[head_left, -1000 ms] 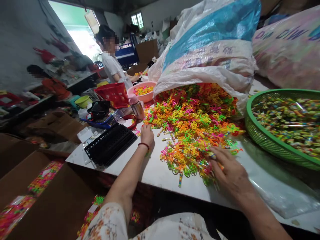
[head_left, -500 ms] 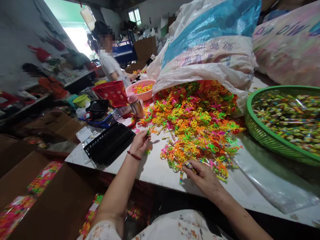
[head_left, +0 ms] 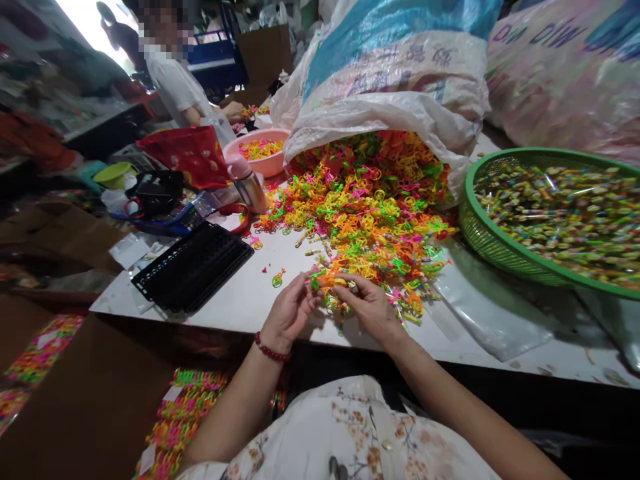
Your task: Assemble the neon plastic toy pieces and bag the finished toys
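Note:
My left hand [head_left: 293, 308], with a red bead bracelet at the wrist, is closed on small colourful plastic pieces, a green one showing at its fingertips. Close beside it on the right, my right hand [head_left: 369, 308] pinches an orange piece and a small wrapped stick. Both hands are at the front edge of a large pile of colourful plastic pieces [head_left: 370, 227], which spills from a white and blue sack [head_left: 400, 67]. A single green and pink piece [head_left: 278, 278] lies on the white table [head_left: 230, 293] left of my hands.
Black racks [head_left: 194, 267] lie at the left, with a pink-lidded bottle [head_left: 247, 183] and a pink basin [head_left: 273, 163] behind. A green basket [head_left: 470, 220] of wrapped sticks stands right. A person in white [head_left: 175, 87] works at the back left.
My hands have come together in front of the pile, and an orange piece now shows between them. The view has shifted, with the table's objects appearing further left and higher.

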`<state>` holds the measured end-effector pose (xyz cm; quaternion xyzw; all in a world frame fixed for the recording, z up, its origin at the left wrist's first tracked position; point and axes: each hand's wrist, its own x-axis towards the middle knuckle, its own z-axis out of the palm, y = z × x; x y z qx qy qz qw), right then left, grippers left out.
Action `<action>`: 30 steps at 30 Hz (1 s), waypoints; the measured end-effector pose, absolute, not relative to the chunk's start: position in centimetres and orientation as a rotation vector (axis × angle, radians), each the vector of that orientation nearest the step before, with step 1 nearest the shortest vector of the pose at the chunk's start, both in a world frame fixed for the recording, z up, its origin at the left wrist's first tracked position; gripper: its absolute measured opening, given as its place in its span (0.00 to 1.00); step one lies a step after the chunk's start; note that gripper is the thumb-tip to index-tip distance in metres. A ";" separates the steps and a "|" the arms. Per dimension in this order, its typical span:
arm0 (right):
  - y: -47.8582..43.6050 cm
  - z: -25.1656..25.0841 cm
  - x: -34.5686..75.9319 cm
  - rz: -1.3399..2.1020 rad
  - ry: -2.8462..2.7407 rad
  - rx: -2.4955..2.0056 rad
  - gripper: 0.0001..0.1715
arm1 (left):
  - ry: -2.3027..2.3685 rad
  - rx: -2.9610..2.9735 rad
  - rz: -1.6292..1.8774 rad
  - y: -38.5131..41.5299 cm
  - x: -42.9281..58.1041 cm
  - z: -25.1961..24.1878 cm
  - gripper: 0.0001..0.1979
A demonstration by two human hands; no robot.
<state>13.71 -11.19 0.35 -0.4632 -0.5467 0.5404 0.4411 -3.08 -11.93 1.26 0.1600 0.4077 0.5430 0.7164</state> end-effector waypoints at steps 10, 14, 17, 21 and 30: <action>-14.0 -1.3 13.5 0.555 -2.170 -0.964 0.26 | 1.047 0.362 1.370 -12.9 -1.0 0.9 0.22; -14.3 0.1 13.4 1.030 -1.871 -1.137 0.23 | 1.076 0.454 1.457 -12.6 -1.0 0.5 0.22; -13.7 1.0 13.9 1.133 -1.794 -1.255 0.13 | 1.073 0.550 1.471 -12.8 -0.5 0.5 0.20; -13.1 0.7 14.2 1.216 -1.822 -1.185 0.12 | 1.098 0.694 1.417 -13.3 -0.1 0.2 0.16; -13.2 0.4 14.0 1.200 -1.792 -1.234 0.12 | 1.258 0.971 1.385 -13.5 0.1 -0.5 0.16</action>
